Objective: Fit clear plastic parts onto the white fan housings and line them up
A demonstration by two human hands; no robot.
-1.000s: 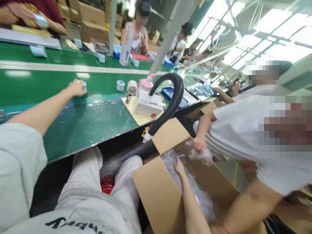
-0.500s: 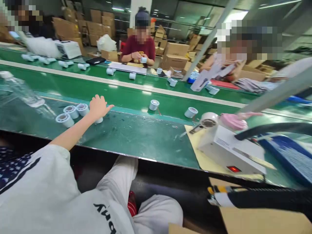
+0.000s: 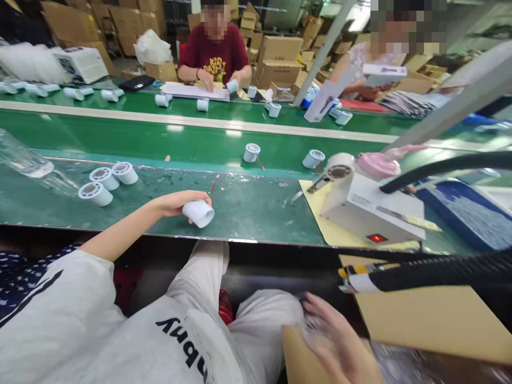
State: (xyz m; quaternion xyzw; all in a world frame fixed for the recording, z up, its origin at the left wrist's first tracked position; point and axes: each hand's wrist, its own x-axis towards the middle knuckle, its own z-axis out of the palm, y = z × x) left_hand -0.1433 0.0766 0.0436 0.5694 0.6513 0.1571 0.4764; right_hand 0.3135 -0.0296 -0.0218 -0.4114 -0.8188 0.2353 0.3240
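My left hand (image 3: 174, 203) is closed around a white cylindrical part (image 3: 199, 213), tilted on its side just above the near edge of the green bench. A thin red wire (image 3: 215, 183) shows beyond its fingers. To the left stand several similar white cylinders (image 3: 95, 193) with round slotted tops. My right hand (image 3: 338, 338) is low at the right, over an open cardboard box (image 3: 294, 346). It is blurred, with its fingers curled round a small, partly clear item that I cannot make out.
Two white cylinders (image 3: 252, 153) stand on the green conveyor (image 3: 160, 133). A white device (image 3: 372, 205) with a lit red switch sits at right beside a blue tray (image 3: 464, 213). A black hose (image 3: 448, 274) crosses above cardboard. A clear bottle (image 3: 28, 157) lies left; co-workers sit opposite.
My left hand has lifted a white cylinder and brought it right and closer to me. My right hand has come into view at the lower right. The camera has tipped slightly downward.
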